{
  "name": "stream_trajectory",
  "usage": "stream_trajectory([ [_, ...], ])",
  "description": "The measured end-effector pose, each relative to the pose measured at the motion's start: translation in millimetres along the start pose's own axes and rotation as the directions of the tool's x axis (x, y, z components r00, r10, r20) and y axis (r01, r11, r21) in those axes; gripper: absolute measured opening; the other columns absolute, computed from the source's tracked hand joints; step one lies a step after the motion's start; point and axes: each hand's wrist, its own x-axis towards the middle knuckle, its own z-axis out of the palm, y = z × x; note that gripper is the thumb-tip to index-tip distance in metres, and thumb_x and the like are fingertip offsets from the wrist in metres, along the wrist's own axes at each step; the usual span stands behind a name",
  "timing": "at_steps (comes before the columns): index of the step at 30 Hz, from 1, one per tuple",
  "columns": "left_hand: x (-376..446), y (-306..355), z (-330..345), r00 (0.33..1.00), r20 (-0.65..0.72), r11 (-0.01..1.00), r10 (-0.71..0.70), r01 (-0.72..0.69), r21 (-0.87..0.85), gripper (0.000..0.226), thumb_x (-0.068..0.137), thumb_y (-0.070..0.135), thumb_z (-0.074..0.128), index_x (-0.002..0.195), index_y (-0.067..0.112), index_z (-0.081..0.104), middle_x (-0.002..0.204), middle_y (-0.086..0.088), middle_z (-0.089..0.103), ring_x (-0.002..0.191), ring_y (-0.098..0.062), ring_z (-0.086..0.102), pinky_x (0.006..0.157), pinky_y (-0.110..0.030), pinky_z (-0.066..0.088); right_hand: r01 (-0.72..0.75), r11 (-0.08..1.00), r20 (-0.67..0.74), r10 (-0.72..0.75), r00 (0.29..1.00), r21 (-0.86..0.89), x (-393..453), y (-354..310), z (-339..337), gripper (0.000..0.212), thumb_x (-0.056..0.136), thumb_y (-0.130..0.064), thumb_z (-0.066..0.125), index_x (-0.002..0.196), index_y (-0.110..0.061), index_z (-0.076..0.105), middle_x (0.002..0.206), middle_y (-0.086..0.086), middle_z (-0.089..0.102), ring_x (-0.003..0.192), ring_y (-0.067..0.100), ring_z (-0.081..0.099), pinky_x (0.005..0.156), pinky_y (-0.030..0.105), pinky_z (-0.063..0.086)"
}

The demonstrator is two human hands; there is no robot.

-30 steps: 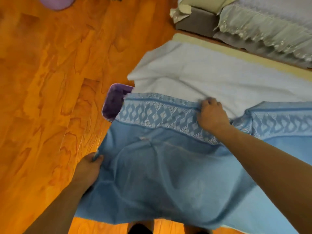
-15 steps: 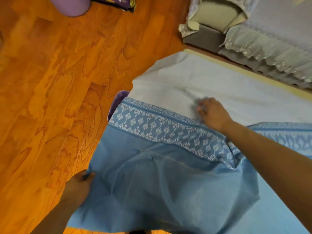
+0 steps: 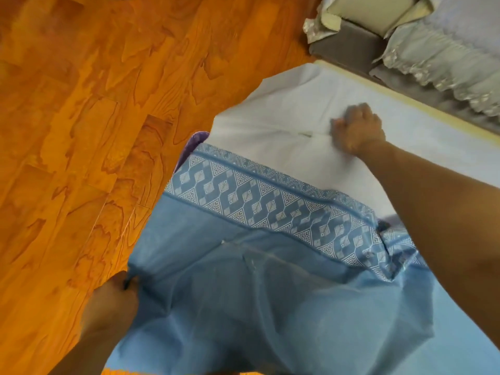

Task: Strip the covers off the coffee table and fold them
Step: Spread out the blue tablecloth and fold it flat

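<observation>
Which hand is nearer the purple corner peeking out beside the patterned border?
Left. The left hand grips the blue cover's edge below the purple corner; the right hand bunches white cloth farther away.

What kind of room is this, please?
Probably a home living room: a wooden plank floor, a sofa with frilled fabric covers, and a low table under a white cover and a blue patterned cover.

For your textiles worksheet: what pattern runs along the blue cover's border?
A white geometric band of interlocking diamonds and key frets on the blue cover, shown in the head view.
</observation>
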Motion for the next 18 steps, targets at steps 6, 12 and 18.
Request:
stream_trajectory([
  [6,-23.4,-14.5,-4.5,0.992,0.099,0.983,-0.084,0.099,-0.153,0.027,0.092,0.01,0.07,0.07,-0.001,0.058,0.071,-0.029,0.061,0.074,-0.047,0.06,0.068,-0.046,0.043,0.408,0.897,-0.395,-0.441,0.806,-0.168,-97.9,-0.5,28.3,0.037,0.091,-0.02,0.052,0.122,-0.001,0.056,0.127,0.027,0.052,0.108,0.045,0.051,0.085,0.05,0.045],
  [12,-20.7,-6.0,-5.4,0.988,0.151,0.954,-0.043,0.086,-0.289,0.043,0.098,0.02,0.064,0.064,0.005,0.043,0.055,-0.015,0.049,0.054,-0.033,0.047,0.053,-0.036,0.031,0.353,0.935,-0.022,-0.353,0.935,-0.014,-171.3,17.2,68.4,0.051,0.097,-0.039,0.057,0.136,-0.006,0.052,0.138,0.019,0.048,0.122,0.04,0.046,0.097,0.055,0.048],
  [18,-23.1,-11.5,-3.1,0.993,0.11,0.949,-0.049,0.081,-0.305,0.041,0.098,0.022,0.064,0.066,0.006,0.045,0.059,-0.016,0.052,0.061,-0.039,0.051,0.057,-0.042,0.035,0.257,0.963,0.299,-0.27,0.915,0.081,-167.5,23.9,23.8,0.02,0.095,-0.035,0.065,0.083,-0.02,0.058,0.078,0.005,0.064,0.076,0.031,0.064,0.063,0.032,0.044],
])
